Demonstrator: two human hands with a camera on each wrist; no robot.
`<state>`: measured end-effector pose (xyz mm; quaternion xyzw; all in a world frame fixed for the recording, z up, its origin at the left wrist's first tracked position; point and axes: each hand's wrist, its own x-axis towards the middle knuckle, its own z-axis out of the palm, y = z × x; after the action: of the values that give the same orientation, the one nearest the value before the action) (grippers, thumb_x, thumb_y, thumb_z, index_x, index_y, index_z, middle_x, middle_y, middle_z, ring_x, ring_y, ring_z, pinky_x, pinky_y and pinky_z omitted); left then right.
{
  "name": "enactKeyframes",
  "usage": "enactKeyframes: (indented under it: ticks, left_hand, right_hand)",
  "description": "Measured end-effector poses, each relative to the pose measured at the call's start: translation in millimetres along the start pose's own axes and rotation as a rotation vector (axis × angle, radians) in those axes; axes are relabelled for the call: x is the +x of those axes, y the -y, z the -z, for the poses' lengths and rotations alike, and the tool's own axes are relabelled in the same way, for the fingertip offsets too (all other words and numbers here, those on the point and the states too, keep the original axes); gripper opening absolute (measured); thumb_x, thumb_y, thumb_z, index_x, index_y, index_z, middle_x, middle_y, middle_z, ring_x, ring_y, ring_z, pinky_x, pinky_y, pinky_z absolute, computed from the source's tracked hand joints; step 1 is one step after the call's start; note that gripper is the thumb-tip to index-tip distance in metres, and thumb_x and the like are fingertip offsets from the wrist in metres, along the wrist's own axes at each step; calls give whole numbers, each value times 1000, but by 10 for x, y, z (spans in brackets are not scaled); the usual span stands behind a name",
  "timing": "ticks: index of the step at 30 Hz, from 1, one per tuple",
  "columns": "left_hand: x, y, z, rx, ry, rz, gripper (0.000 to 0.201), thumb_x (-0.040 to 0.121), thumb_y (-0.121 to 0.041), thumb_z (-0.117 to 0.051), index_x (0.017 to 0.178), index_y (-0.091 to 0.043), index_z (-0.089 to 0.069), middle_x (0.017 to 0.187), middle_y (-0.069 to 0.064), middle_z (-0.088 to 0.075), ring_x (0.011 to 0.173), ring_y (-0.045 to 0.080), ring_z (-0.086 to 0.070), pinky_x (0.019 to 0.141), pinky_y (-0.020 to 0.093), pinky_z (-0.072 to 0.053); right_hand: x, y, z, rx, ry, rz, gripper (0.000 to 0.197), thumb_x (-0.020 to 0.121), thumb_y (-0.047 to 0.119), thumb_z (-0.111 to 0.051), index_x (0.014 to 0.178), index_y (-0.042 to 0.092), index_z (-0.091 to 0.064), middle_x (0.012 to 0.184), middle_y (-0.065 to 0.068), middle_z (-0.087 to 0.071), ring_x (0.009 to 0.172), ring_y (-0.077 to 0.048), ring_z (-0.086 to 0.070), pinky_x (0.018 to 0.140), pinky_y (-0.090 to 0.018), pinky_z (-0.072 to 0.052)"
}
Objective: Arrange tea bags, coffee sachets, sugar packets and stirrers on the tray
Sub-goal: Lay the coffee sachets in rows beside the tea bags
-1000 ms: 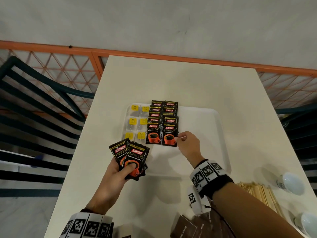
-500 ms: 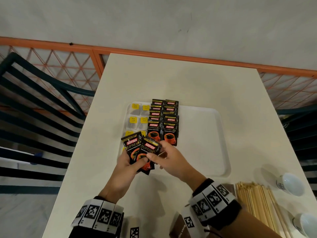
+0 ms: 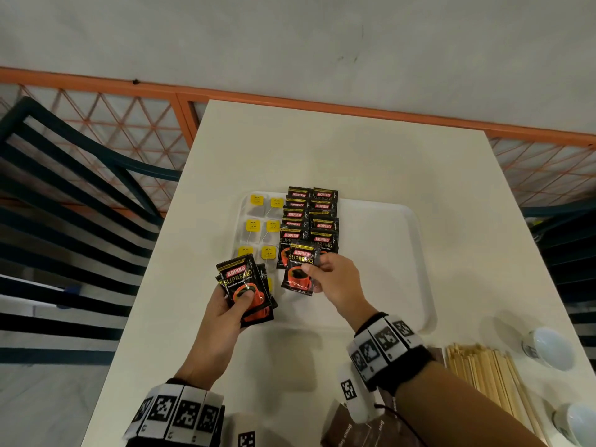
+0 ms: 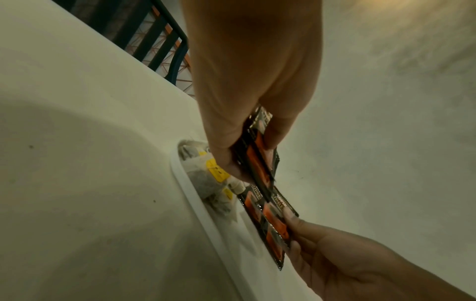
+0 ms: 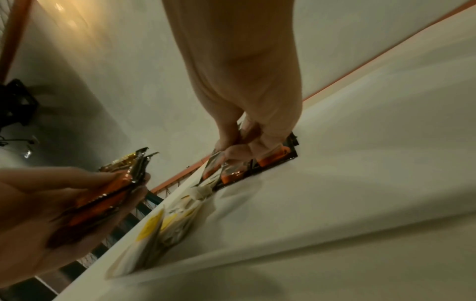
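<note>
2 hands busy | L hand (image 3: pixel 222 312) grips sachet stack (image 3: pixel 246 290) | R hand (image 3: pixel 335 282) pinches 1 sachet (image 3: pixel 300 269) | tray (image 3: pixel 387 253): tea bags (image 3: pixel 261 227) (L side), sachet rows (image 3: pixel 311 217)

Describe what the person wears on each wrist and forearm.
Both bare hands, left hand and right hand, have white wristbands of black-and-white square code tags over black straps. A white tagged block and a thin black cord hang below the right wrist. No sleeves show.

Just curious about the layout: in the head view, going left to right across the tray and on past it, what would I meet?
Tea bags → rows of coffee sachets → bare tray → white cups.
</note>
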<state>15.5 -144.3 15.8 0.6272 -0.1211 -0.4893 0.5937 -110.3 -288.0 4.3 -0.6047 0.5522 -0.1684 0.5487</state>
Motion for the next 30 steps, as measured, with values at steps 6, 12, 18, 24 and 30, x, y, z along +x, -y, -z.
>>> enactKeyframes:
  ticks: [6, 12, 18, 24, 30]
  left_hand:
    - [-20, 28, 24, 1, 23, 0, 31, 94, -5, -46, 118, -23, -52, 110, 4, -67, 86, 12, -71, 66, 22, -57]
    - [-32, 51, 28, -5, 20, 26, 33, 93, -5, -48, 121, -22, -51, 114, 6, -67, 97, 21, -67, 70, 25, -57]
    - [-26, 58, 4, 10, 33, 38, 35, 93, -5, -49, 123, -22, -50, 115, 5, -66, 101, 22, -66, 74, 28, -56]
    - [-1, 32, -75, 43, 34, 6, 36, 91, -3, -51, 123, -19, -51, 112, 3, -66, 101, 19, -65, 86, 37, -54]
    - [45, 29, -196, 79, 44, -4, 34, 87, -2, -57, 117, -18, -55, 109, 9, -69, 102, 25, -65, 92, 46, -50]
  right_hand:
    - [182, 3, -137, -113, -33, 61, 10, 81, 16, -71, 81, 10, -62, 63, 5, -58, 55, -8, -56, 54, -17, -50]
    - [240, -24, -195, -153, -70, 114, 18, 78, 13, -73, 85, 6, -58, 68, 7, -52, 66, -11, -53, 47, -3, -40]
    - [231, -36, -183, -210, -107, 142, 31, 82, 18, -69, 105, 4, -54, 78, 2, -55, 66, -4, -50, 51, -6, -36]
    - [10, 24, -134, -162, -58, 174, 27, 93, 35, -50, 91, 9, -58, 80, -1, -60, 72, -13, -57, 64, -19, -47]
    - [-353, -33, -125, -82, 268, 215, 11, 86, 30, -63, 88, 22, -56, 72, 13, -57, 63, -2, -55, 54, -11, -44]
